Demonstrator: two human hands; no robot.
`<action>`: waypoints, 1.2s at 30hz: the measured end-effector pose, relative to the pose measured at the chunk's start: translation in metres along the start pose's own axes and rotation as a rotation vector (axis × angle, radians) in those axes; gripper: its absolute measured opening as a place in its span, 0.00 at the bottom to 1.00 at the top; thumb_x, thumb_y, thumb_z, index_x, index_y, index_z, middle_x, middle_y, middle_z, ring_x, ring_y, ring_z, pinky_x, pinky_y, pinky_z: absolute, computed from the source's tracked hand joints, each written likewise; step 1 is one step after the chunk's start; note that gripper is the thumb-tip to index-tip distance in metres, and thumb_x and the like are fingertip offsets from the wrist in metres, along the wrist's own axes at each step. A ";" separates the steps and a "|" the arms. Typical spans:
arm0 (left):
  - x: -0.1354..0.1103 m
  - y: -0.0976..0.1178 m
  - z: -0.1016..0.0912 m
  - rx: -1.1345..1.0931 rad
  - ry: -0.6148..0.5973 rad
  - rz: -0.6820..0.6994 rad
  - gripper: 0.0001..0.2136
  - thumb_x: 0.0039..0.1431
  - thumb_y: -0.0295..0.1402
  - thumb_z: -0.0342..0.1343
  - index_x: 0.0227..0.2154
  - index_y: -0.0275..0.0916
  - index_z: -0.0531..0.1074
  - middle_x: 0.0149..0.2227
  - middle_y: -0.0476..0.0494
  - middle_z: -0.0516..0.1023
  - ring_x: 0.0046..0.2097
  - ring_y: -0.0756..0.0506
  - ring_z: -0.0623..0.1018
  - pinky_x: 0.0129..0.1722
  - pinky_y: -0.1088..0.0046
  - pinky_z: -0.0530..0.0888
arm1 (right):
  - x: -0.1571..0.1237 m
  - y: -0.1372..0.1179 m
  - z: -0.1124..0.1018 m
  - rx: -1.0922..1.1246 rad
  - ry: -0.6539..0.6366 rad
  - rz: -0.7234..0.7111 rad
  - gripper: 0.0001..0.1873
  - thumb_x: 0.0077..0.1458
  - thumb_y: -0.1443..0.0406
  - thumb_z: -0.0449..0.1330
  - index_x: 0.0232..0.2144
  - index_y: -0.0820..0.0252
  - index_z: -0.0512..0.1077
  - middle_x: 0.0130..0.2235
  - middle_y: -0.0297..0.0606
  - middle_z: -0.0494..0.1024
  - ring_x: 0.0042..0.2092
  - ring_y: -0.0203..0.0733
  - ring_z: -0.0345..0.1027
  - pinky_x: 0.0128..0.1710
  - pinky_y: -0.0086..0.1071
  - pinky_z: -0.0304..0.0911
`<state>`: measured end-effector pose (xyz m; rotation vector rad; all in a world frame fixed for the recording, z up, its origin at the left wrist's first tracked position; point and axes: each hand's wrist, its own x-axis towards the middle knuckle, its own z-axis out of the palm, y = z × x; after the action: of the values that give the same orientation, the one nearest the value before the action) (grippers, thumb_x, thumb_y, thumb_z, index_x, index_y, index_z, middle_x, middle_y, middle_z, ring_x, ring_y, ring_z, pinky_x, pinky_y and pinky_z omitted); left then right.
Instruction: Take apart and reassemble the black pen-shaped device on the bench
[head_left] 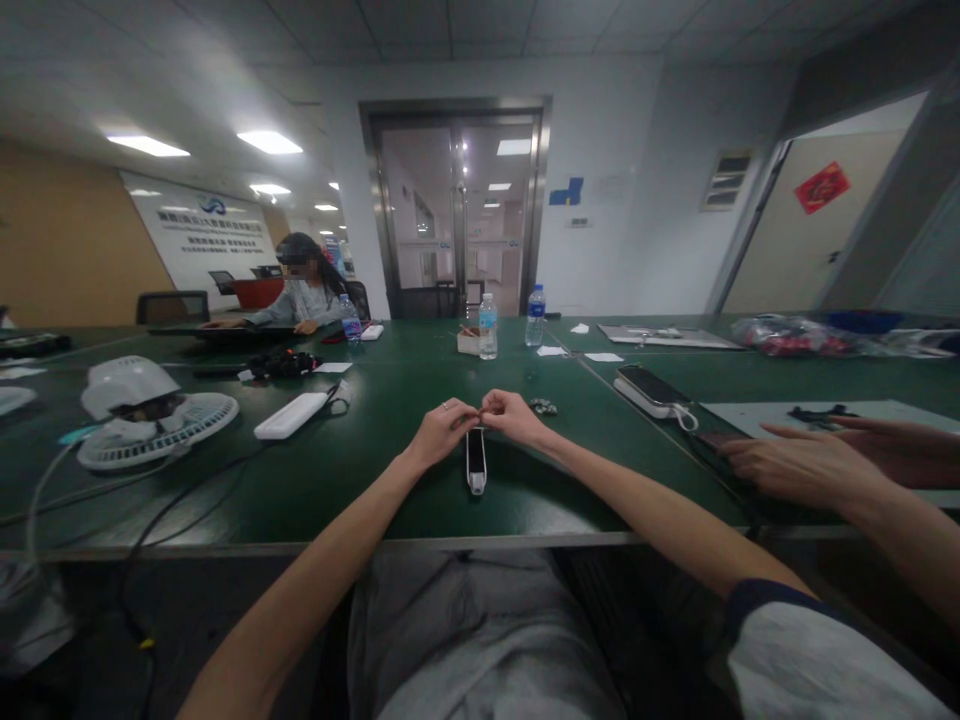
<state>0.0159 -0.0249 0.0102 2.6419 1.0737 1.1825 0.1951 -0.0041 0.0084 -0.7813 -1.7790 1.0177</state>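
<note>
Left hand (442, 434) and right hand (514, 417) meet, fingertips bunched together; whether they pinch anything, I cannot tell. Slim white-and-black device (476, 460) lies on green table (559, 500) at their six o'clock, long axis twelve-to-six, neither hand clearly nearer

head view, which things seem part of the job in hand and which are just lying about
Likely in use:
slim white device with dark face, beside the left hand and right hand
anything between them: too small to identify

Likely just lying about:
three plastic bottles
white bar-shaped device
</note>
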 end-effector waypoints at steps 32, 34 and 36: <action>0.000 -0.005 -0.001 -0.037 0.092 0.047 0.05 0.54 0.31 0.57 0.32 0.36 0.72 0.30 0.49 0.70 0.24 0.55 0.64 0.25 0.80 0.64 | -0.001 0.001 -0.001 0.207 -0.034 0.102 0.18 0.38 0.60 0.67 0.30 0.64 0.68 0.26 0.35 0.76 0.29 0.36 0.70 0.31 0.30 0.65; -0.001 -0.005 -0.001 -0.037 0.092 0.050 0.04 0.54 0.31 0.56 0.32 0.36 0.72 0.30 0.49 0.70 0.24 0.55 0.65 0.25 0.80 0.64 | -0.002 0.001 -0.001 0.209 -0.036 0.106 0.18 0.38 0.60 0.68 0.31 0.64 0.69 0.27 0.36 0.77 0.30 0.37 0.71 0.33 0.31 0.65; -0.001 -0.006 -0.001 -0.028 0.087 0.060 0.04 0.54 0.30 0.57 0.32 0.36 0.72 0.29 0.49 0.70 0.25 0.54 0.65 0.26 0.79 0.64 | -0.002 0.001 0.000 0.213 -0.032 0.114 0.19 0.37 0.60 0.68 0.31 0.64 0.69 0.28 0.36 0.77 0.31 0.37 0.72 0.34 0.32 0.66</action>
<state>0.0114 -0.0214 0.0088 2.6417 0.9882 1.3249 0.1962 -0.0054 0.0066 -0.7420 -1.6349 1.2780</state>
